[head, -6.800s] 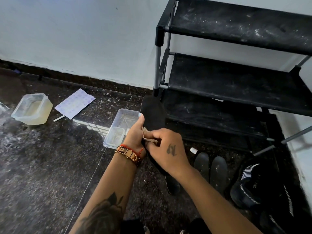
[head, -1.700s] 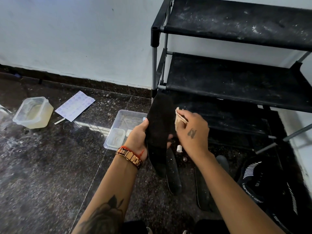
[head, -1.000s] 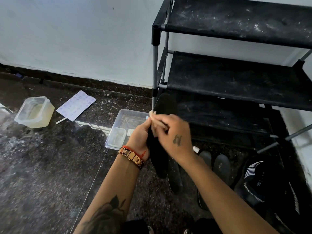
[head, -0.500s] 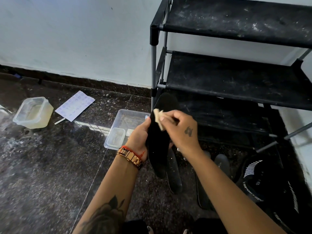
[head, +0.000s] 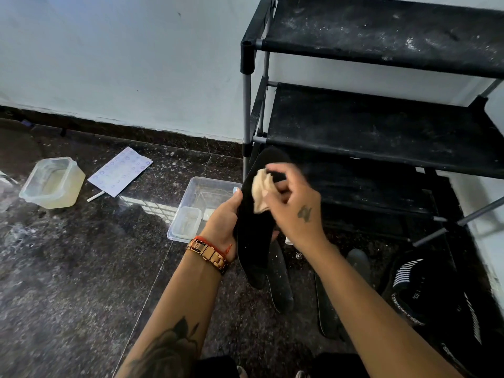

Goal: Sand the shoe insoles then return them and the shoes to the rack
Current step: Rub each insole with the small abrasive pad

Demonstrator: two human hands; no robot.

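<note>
My left hand (head: 222,223) grips a black insole (head: 255,230) by its left edge and holds it upright in front of the rack. My right hand (head: 296,210) pinches a small tan piece of sandpaper (head: 260,190) against the upper part of that insole. Two more dark insoles (head: 279,282) (head: 327,309) lie on the floor beneath, partly hidden by my arm. A black shoe with white stripes (head: 414,290) sits on the floor at the right. The black three-shelf shoe rack (head: 381,124) stands behind, its shelves dusty.
A clear plastic tray (head: 207,192) with a small container (head: 185,223) in it lies left of the insole. Further left are a lidless tub of yellowish liquid (head: 53,182), a printed sheet (head: 120,170) and a white stick (head: 95,197). The dark stone floor is dusty.
My right hand has rubbed the sandpaper up and down the insole, now sitting slightly lower and more to the right than half a second ago. The left hand keeps its grip.
</note>
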